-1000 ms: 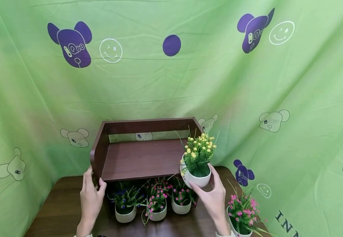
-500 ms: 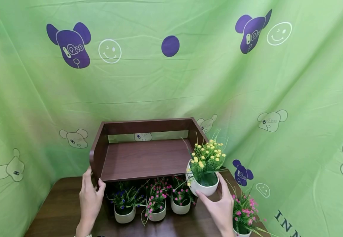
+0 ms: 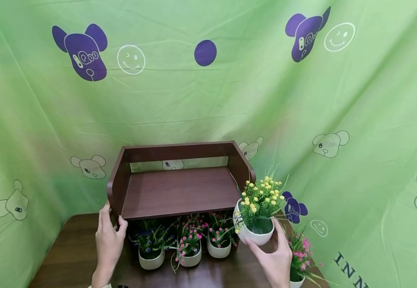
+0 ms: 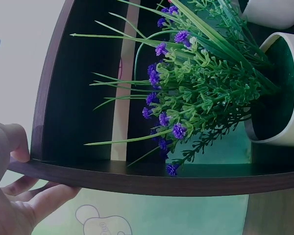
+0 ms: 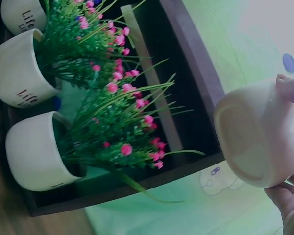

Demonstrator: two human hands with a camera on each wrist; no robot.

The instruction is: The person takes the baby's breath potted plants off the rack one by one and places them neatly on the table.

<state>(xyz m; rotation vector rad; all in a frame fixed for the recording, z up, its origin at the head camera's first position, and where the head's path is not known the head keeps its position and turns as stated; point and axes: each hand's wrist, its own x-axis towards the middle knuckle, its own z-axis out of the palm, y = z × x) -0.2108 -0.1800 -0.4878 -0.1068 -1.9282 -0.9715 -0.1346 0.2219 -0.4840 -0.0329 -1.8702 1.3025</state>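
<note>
My right hand point(image 3: 274, 256) grips a white pot of yellow artificial flowers point(image 3: 260, 206), tilted a little, in front of the shelf's right corner. In the right wrist view the white pot point(image 5: 255, 132) shows its round base, with thumb and fingers on opposite sides. My left hand point(image 3: 109, 236) holds the left side panel of the dark brown wooden shelf point(image 3: 179, 192). The left wrist view shows the thumb and fingers of the left hand point(image 4: 19, 181) on either side of the panel's edge. Nothing stands on the upper board.
Under the board stand potted plants: one with blue-purple flowers point(image 3: 152, 260) and two with pink flowers, in the middle point(image 3: 191, 258) and right point(image 3: 219, 249). Another pink-flowered plant point(image 3: 300, 252) sits at the table's right edge. A green patterned cloth point(image 3: 208, 100) hangs behind.
My right hand has carried the yellow-flowered pot rightward and slightly down, from overlapping the shelf's right side to beside its front corner. The left hand has stayed on the shelf panel.
</note>
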